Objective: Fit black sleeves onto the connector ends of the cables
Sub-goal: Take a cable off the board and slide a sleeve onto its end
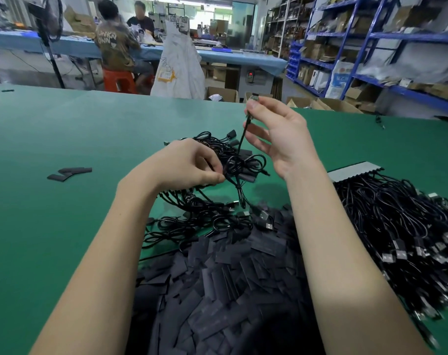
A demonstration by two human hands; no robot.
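Green table [64, 129], right hand [276, 139] pinching cable [243, 139] upright; left hand [189, 165] gripping its coil

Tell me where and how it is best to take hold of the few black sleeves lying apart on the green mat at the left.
Probably take the loose sleeves one at a time. They lie flat on the green mat, partly overlapping, so come from above and pinch one across its narrow width near a free end. The rightmost end sticks out clear of the others, so fingers can catch its edges there.
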